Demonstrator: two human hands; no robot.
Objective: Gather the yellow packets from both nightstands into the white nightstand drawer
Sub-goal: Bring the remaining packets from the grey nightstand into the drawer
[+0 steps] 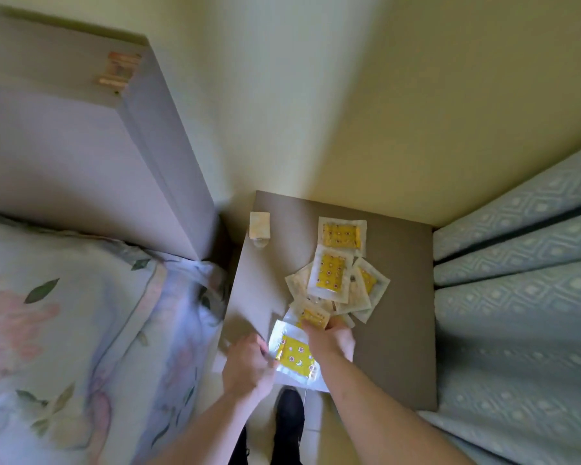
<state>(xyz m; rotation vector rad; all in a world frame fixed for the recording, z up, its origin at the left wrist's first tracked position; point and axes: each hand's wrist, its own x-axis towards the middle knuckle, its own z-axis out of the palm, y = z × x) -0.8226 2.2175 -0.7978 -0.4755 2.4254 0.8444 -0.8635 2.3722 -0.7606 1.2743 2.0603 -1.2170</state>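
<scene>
Several yellow packets with clear white borders lie scattered on the brown nightstand top. One packet lies flat at the back, another rests on a loose pile just in front of it. My left hand pinches the left edge of a yellow packet at the nightstand's front edge. My right hand reaches over that packet and its fingers grip another packet at the near end of the pile. No white nightstand or drawer is in view.
A small pale sachet lies at the nightstand's back left corner. A bed with a floral cover and a grey headboard stand on the left. Patterned green curtains hang on the right. My dark shoes show below.
</scene>
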